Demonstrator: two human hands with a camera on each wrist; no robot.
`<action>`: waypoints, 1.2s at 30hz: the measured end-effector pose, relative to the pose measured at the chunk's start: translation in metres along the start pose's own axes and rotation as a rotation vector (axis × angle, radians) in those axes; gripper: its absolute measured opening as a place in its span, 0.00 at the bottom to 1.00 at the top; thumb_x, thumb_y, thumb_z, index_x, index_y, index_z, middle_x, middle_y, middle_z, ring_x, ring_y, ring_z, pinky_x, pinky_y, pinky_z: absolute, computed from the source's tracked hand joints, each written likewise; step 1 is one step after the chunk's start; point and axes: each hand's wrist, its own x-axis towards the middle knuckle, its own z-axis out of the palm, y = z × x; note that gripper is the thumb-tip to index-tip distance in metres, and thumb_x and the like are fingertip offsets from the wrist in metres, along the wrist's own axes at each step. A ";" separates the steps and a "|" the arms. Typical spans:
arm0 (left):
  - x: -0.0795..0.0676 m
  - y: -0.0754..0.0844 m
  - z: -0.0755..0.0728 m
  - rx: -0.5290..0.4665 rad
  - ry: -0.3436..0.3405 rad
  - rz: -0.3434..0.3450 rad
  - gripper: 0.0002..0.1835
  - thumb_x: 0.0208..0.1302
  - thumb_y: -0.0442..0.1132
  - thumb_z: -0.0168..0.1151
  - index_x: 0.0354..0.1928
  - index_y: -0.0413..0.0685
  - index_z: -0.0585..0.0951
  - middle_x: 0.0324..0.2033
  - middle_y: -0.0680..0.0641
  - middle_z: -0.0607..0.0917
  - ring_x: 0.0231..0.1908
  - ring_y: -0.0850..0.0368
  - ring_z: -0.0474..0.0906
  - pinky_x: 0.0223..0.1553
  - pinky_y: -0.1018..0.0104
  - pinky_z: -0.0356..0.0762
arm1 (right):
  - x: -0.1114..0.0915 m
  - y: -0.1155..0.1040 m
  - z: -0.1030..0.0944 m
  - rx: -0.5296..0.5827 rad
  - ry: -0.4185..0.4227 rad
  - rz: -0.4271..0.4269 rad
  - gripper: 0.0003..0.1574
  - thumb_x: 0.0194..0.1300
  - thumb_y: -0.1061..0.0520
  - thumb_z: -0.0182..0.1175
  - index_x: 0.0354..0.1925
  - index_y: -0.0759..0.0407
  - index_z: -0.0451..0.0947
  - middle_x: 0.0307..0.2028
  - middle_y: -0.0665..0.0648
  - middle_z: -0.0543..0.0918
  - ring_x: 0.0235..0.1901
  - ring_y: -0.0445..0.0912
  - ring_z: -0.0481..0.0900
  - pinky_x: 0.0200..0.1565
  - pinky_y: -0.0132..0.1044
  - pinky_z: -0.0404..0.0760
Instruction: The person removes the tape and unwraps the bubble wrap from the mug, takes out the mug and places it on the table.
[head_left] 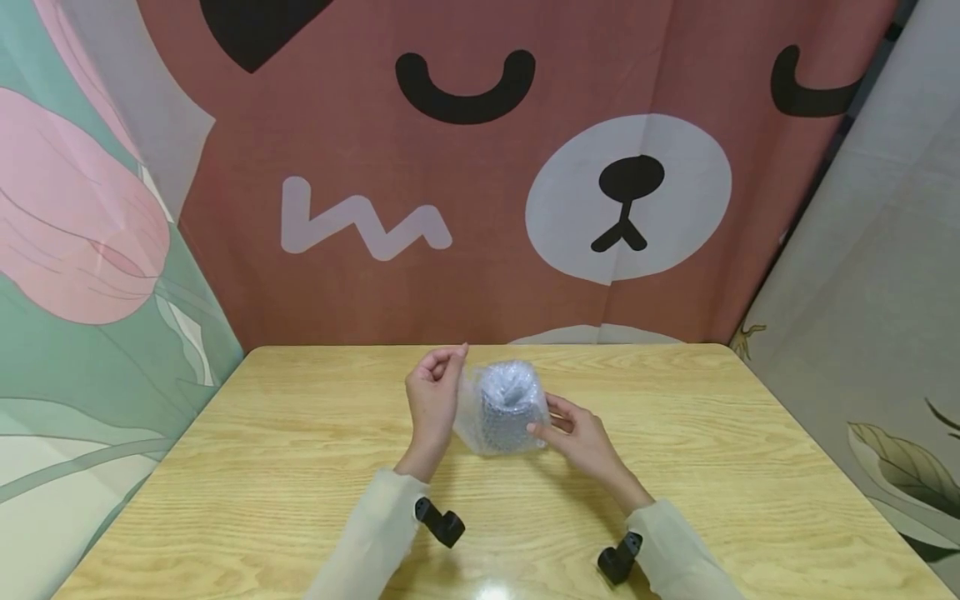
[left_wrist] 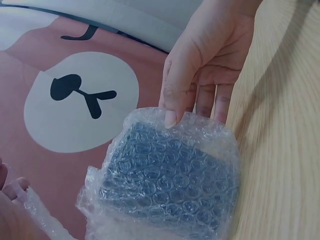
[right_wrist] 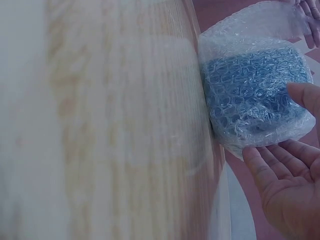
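A bundle of clear bubble wrap (head_left: 513, 421) stands on the table around a bluish-grey object, whose kind the layers hide. My left hand (head_left: 435, 404) pinches a loose flap of the wrap, drawn out to the left of the bundle. On the other side, my right hand (head_left: 588, 442) holds the bundle, thumb on the near face and fingers behind. The left wrist view shows the bubbled face of the bundle (left_wrist: 170, 175) with the right hand (left_wrist: 210, 65) at its edge. In the right wrist view, the fingers (right_wrist: 262, 170) of my right hand touch the wrap.
The light wood-grain table (head_left: 300, 433) spreads out around both hands. A reddish cloth (head_left: 360, 300) with a bear's face hangs behind its back edge. Patterned curtains stand at the left and right. Each sleeve carries a small black camera (head_left: 441, 523) at the wrist.
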 end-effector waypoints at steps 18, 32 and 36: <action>0.004 -0.019 -0.020 0.009 0.050 -0.058 0.11 0.63 0.38 0.66 0.39 0.35 0.85 0.28 0.49 0.86 0.27 0.56 0.79 0.24 0.76 0.73 | -0.001 0.000 0.001 0.006 -0.001 0.014 0.37 0.64 0.60 0.65 0.67 0.71 0.63 0.61 0.71 0.72 0.57 0.64 0.73 0.49 0.46 0.80; 0.003 -0.023 -0.034 0.092 0.006 -0.123 0.15 0.55 0.23 0.63 0.47 0.34 0.83 0.43 0.42 0.86 0.47 0.53 0.81 0.42 0.73 0.79 | 0.000 0.001 0.000 0.004 -0.003 0.006 0.38 0.64 0.60 0.64 0.67 0.71 0.63 0.61 0.71 0.71 0.57 0.64 0.73 0.49 0.46 0.80; 0.004 -0.023 -0.039 0.123 0.003 -0.121 0.16 0.56 0.21 0.60 0.46 0.35 0.83 0.44 0.42 0.86 0.49 0.52 0.81 0.44 0.73 0.78 | 0.000 0.002 0.000 0.006 -0.006 0.005 0.38 0.64 0.60 0.64 0.67 0.71 0.63 0.61 0.71 0.71 0.57 0.64 0.73 0.49 0.46 0.80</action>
